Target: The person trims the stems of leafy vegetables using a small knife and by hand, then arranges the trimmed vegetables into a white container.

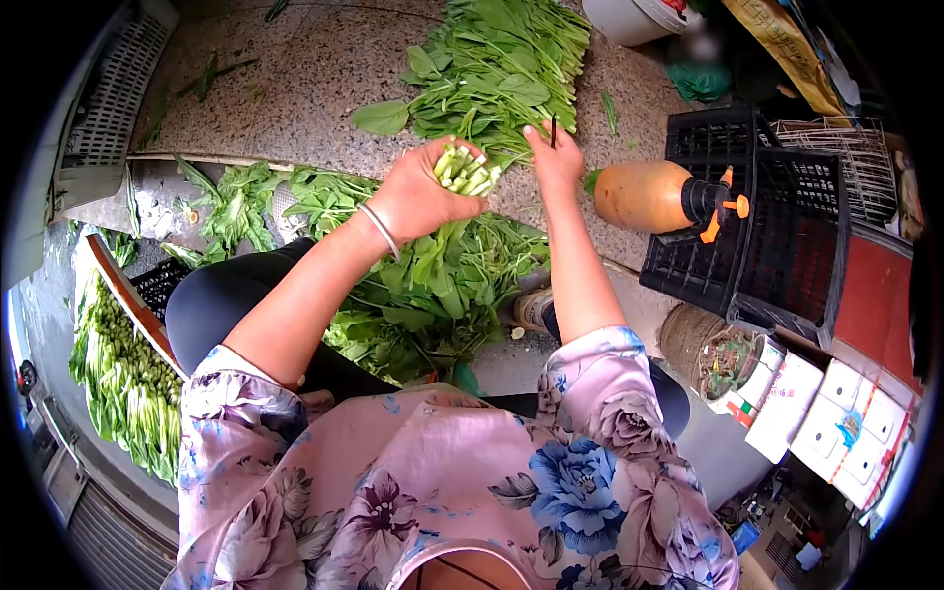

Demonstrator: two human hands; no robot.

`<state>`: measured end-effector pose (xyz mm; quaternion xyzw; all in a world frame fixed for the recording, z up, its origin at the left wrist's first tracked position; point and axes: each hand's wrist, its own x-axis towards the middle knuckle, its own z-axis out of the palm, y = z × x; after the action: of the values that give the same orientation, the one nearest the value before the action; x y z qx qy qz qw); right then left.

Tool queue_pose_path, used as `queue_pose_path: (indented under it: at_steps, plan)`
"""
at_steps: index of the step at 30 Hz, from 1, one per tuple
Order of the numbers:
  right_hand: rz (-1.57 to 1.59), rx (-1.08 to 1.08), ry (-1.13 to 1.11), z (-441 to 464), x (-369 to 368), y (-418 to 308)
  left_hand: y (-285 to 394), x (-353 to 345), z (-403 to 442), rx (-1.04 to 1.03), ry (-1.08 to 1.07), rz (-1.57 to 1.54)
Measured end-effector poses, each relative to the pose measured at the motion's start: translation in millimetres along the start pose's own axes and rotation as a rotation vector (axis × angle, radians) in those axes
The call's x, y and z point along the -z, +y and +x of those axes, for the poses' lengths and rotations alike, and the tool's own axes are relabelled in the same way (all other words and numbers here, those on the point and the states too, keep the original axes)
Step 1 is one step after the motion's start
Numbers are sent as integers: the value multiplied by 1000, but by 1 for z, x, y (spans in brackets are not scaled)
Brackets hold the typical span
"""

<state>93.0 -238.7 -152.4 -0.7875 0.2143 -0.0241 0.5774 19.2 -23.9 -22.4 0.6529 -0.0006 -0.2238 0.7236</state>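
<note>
My left hand (421, 193) is wrapped around a bunch of leafy greens (462, 172), its pale cut stem ends pointing up and right and its leaves hanging below the fist. Just to the right, my right hand (557, 157) is closed on a thin dark tool (553, 132). Only a short, narrow part of that tool shows, so I cannot tell its exact kind. Beyond both hands, a large pile of greens (501, 74) lies on the speckled stone slab (295, 88). Loose leaves and trimmings (423, 295) are heaped below my hands, between my legs.
An orange spray bottle (644, 196) lies to the right, beside black plastic crates (752, 226). A white bucket (629, 18) stands at the far edge. More greens (128, 383) are stacked at the left. White boxes (836, 423) sit at lower right.
</note>
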Motion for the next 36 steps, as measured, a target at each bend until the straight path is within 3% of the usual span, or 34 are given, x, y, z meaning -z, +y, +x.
queue_pose_path:
  at_steps: [1, 2, 4, 6, 8, 10, 12, 13, 14, 16, 19, 22, 25, 28, 30, 32, 34, 36]
  plan:
    - [-189, 87, 42, 12, 1, 12, 0, -1, 1, -44, -8, -51]
    - [-184, 90, 40, 15, 2, 13, 0, 0, 1, -47, -4, -46]
    - [-590, 236, 202, 20, 5, 16, 5, 0, 0, 41, -25, 132]
    - [-548, 282, 206, 21, 6, 11, 7, 3, -3, 81, -35, 212]
    - [-17, 21, -139, -1, 17, -20, 3, 4, -4, 33, -51, 453]
    - [20, 22, -181, -37, 25, -51, 7, 2, -7, 8, -25, 607]
    - [-167, 122, -297, -61, 33, -61, 8, 0, -11, -233, 65, 850]
    - [-155, 137, -353, -76, 36, -71, 3, -1, -12, -367, 79, 788]
    - [-144, 153, -409, -89, 39, -81, 2, -2, -12, -369, 75, 788]
    - [-90, 188, -521, -106, 42, -91, 4, -4, -13, -616, 112, 926]
    - [55, 177, -582, -117, 45, -89, 1, -4, -15, -518, 40, 868]
    - [208, -9, -563, -125, 43, -91, 6, -4, -17, -344, -13, 726]
    - [378, -163, -258, -137, 33, -98, 4, -3, -17, -204, 2, 515]
    - [535, -234, -196, -149, 29, -91, -1, 4, -15, -142, 57, 479]
    - [535, -254, -277, -155, 24, -88, -1, 6, -17, -150, 5, 423]
    - [897, -522, -583, -156, 21, -87, -1, 6, -20, -180, -34, 347]
    - [915, -520, -660, -155, 17, -89, 0, 7, -23, -212, -68, 273]
    - [954, -529, -709, -154, 12, -90, 1, 11, -26, -115, -105, 225]
